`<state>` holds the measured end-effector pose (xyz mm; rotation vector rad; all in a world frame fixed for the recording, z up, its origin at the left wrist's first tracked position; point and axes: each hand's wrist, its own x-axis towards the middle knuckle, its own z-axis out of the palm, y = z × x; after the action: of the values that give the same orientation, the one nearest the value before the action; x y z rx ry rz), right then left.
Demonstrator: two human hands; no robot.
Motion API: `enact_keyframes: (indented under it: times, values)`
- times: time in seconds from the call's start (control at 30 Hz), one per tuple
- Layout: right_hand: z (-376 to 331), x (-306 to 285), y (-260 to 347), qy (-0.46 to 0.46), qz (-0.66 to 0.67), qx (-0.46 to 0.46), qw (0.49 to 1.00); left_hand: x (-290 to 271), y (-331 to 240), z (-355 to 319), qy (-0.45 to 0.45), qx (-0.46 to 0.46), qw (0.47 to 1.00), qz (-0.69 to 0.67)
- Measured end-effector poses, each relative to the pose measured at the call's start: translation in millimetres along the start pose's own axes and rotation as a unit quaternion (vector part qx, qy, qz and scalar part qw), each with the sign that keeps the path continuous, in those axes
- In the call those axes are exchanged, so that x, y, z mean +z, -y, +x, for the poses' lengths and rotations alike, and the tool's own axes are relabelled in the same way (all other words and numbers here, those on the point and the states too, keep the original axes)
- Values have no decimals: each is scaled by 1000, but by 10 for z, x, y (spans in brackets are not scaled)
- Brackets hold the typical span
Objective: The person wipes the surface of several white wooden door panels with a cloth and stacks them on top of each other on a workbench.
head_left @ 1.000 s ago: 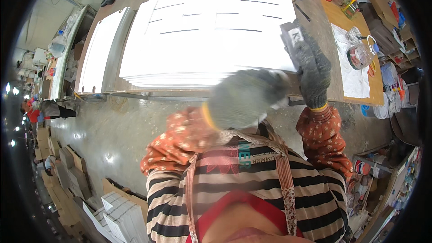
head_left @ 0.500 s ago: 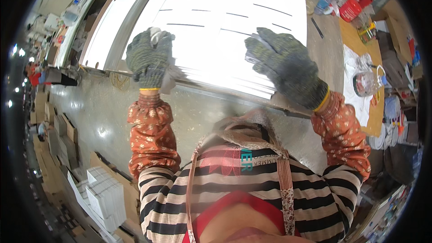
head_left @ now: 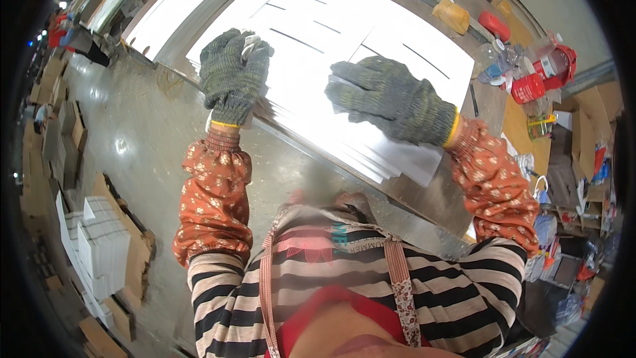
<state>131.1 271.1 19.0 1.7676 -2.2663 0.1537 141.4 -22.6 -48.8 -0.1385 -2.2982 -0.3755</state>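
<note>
A stack of large white sheets [head_left: 391,33] with dark slit-like lines lies on the table, its near edges fanned in layers. My left hand [head_left: 235,73], in a dark grey-green knit glove, is closed at the stack's left near edge. A whitish cloth [head_left: 250,44] shows between its fingers; most of it is hidden. My right hand [head_left: 394,101], gloved the same way, rests on the right part of the top sheet with its fingers stretched out to the left. What lies under its palm is hidden.
Another white stack [head_left: 185,6] stands at the far left. Plastic bottles [head_left: 500,59], a red container [head_left: 493,25] and a dark thin strip [head_left: 474,99] lie to the right. Cardboard boxes [head_left: 586,132] stand beyond. White stacked pieces [head_left: 103,252] sit on cardboard at lower left.
My right hand has moved left across the top sheet and flattened. My left hand stays at the left edge, still closed on the cloth. The view has turned, so the table appears more tilted.
</note>
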Motion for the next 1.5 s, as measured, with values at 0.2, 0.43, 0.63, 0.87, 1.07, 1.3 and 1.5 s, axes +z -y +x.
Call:
enact_keyframes:
  times: [0.2, 0.43, 0.63, 0.87, 1.07, 1.3, 1.5]
  values:
    - [596, 464, -344, -101, 77, 52, 991, 19, -49, 103, 40, -28, 999, 15]
    - [-319, 80, -606, -209, 49, 42, 976, -85, 28, 125, 83, -14, 996, -23]
    - [-678, -33, 18, -257, 110, 168, 945, -18, -47, 432, 155, -113, 979, 70]
    - [-328, 245, 441, -346, 265, 209, 875, -231, -282, -108, 13, -20, 1000, 5]
    - [-1010, -237, -389, -297, 242, 316, 868, -622, -868, -1476, 83, -391, 769, -499]
    - [-1458, -54, -576, -292, 393, 336, 804, -550, -1377, -1374, 161, -282, 651, -686]
    - [-1183, -420, 360, -228, 317, 336, 857, -691, -914, -1372, 209, -56, 909, -356]
